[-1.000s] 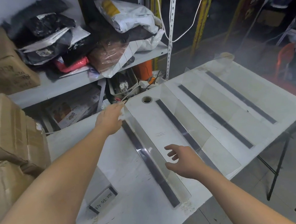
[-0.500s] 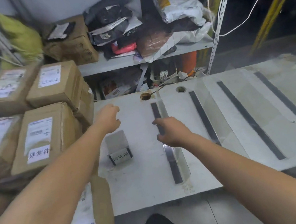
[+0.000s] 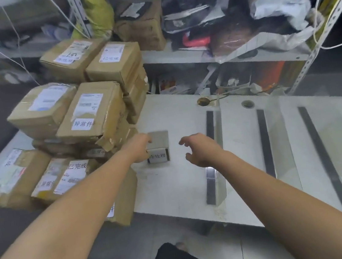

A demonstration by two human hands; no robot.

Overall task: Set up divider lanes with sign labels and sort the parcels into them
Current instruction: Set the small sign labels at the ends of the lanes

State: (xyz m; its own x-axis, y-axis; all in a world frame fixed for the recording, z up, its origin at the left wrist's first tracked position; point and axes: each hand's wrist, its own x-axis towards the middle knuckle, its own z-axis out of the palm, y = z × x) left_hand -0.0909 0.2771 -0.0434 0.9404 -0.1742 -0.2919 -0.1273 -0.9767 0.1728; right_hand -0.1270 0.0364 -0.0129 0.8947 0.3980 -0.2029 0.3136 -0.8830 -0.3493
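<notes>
A small clear sign stand (image 3: 159, 151) with a printed label stands on the white table (image 3: 174, 191). My left hand (image 3: 138, 148) holds its left edge, fingers curled at the side. My right hand (image 3: 202, 150) hovers just right of the sign with its fingers spread, holding nothing. Several clear divider strips on black bases lie across the table: the nearest divider (image 3: 209, 128) runs behind my right hand, a second divider (image 3: 265, 137) and a third divider (image 3: 319, 147) lie further right. Labelled cardboard parcels (image 3: 90, 114) are stacked at the table's left end.
A metal shelf (image 3: 210, 54) behind the table holds bagged parcels and a brown box (image 3: 143, 27). Two round holes (image 3: 247, 104) sit near the table's far edge. One parcel (image 3: 123, 203) hangs over the front edge. Grey floor lies below.
The view has swung left toward the parcel stack. My left hand moved from the table's far edge down to the sign stand. My right hand left the nearest divider and came beside the sign.
</notes>
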